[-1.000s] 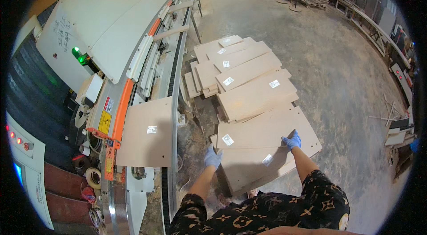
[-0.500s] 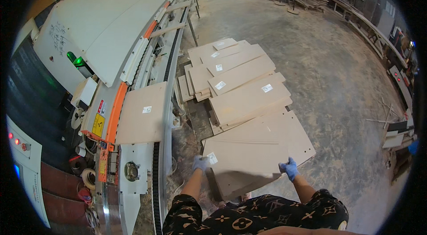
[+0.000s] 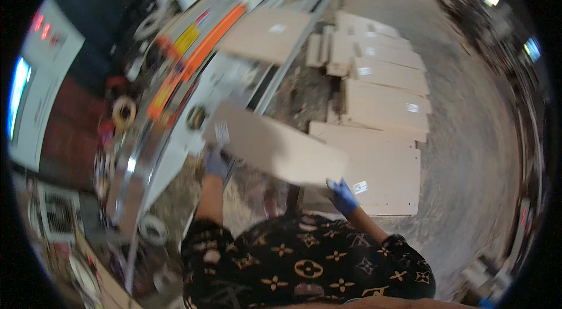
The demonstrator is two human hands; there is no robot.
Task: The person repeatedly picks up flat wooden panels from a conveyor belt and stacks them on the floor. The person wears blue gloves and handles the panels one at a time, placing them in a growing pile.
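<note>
Between my two blue-gloved hands I carry a beige wooden panel (image 3: 275, 144) with a white label near its left end. It is off the stack, its left end over the infeed of a long edge-working machine (image 3: 219, 78). My left hand (image 3: 216, 162) grips its near left edge beside the label. At its near right corner my right hand (image 3: 342, 195) is closed on the edge. Another labelled panel (image 3: 266, 31) lies farther along on the machine. To the right, a larger panel (image 3: 386, 171) with a label and small holes lies on the stack. Motion blurs the picture.
Overlapping stacks of labelled panels (image 3: 386, 69) lie on the floor to the right of the machine's rail. At far left stands a control panel (image 3: 58, 45) with red lights and a lit screen. Tape-like rolls (image 3: 124, 111) sit near the machine's end.
Both hands have lifted the top panel off the near stack and swung it left to the machine. A larger panel beneath is uncovered. My view has turned left.
</note>
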